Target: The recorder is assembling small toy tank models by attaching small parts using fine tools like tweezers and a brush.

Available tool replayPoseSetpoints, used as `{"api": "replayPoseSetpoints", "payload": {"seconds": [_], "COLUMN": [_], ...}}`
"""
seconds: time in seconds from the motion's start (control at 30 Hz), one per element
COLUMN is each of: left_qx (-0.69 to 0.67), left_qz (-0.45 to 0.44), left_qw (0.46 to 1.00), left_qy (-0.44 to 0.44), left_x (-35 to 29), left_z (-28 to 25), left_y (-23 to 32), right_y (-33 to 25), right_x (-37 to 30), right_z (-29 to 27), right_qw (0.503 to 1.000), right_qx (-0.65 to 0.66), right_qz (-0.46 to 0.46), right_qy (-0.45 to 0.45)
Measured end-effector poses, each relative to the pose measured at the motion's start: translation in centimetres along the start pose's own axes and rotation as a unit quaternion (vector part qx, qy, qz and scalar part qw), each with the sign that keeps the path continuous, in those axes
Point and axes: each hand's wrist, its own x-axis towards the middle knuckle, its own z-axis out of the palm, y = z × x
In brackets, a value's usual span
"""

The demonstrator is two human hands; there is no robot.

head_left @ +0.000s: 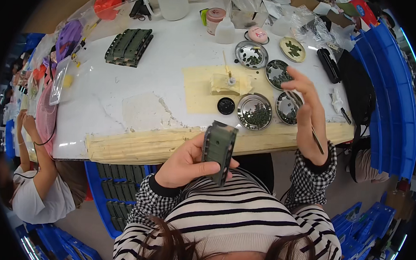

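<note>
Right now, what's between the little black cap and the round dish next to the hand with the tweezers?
In the head view, one metal dish of small dark green parts sits between the black cap and the dish beside the right hand.

Dark olive-green plastic model hull [219, 150]; black-and-white checked cuffs [315, 176]; black-striped white top [241, 215]; white tabletop [126, 84]; silver round dishes [254, 111]; blue plastic crates [394, 115].

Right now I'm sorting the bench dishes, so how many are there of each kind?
Round silver metal dishes holding small dark parts: 4
Cream plate holding dark parts: 1
Small black round lid: 1
Total: 6
</note>
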Motion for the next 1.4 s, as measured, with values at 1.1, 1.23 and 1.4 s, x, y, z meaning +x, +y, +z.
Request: {"api": "replayPoseSetpoints", "payload": {"seconds": [1.1, 1.23, 1.4], "left_qx": [0.22, 0.195, 0.178], "left_qz": [0.221, 0.231, 0.219], "left_qw": [0.934, 0.939, 0.944], "left_qy": [0.176, 0.164, 0.171], "left_x": [0.6, 0.7, 0.7], "left_z": [0.0, 0.0, 0.3], "left_y": [-1.5, -1.6, -1.3], "right_y": [8.1, 8.2, 8.3], "right_x": [5.0, 4.9, 5.3], "right_z": [-0.2, -0.1, 0.0], "right_qw": [0.939, 0.948, 0.96], "right_qx": [-0.316, -0.301, -0.26], "right_qz": [0.124, 0.083, 0.055], "right_qy": [-0.064, -0.065, -0.084]}}
